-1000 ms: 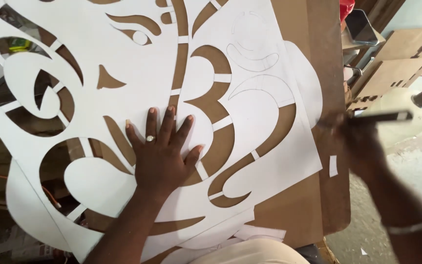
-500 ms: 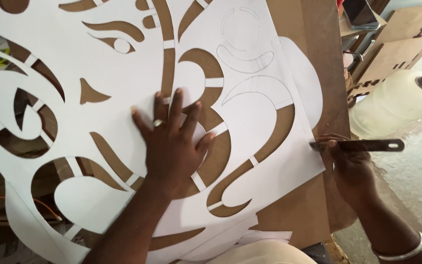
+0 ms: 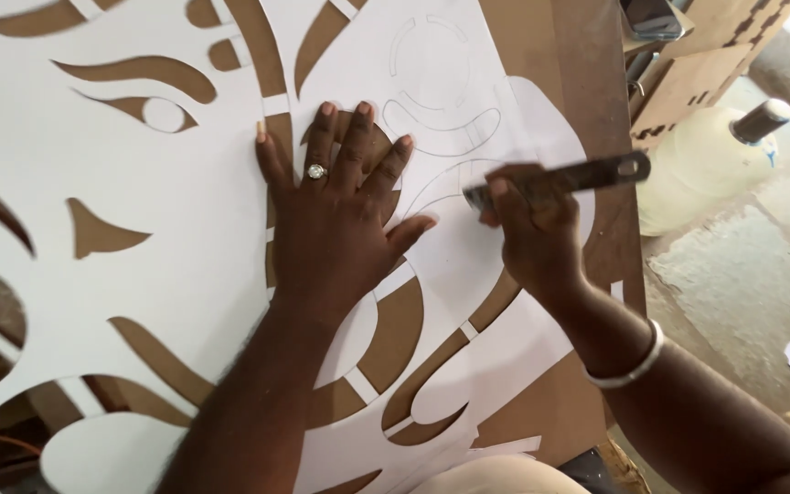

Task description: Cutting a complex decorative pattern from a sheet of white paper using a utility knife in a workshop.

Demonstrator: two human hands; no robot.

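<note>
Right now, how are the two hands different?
The left hand lies flat with fingers spread on the white cut-out sheet; the right hand is curled round a metal blade. The left hand wears a ring; the right wrist has a white bangle. Both are over the same sheet.

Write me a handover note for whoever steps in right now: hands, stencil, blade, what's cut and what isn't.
Left hand: flat, fingers spread, pressing the white stencil sheet onto the brown board.
Right hand: closed grip on a flat metal blade, tip at the pencilled area right of the left hand.
Done: many curved shapes are already cut out, with the board showing through.
Left: the pencil outlines near the top right look uncut.
</note>
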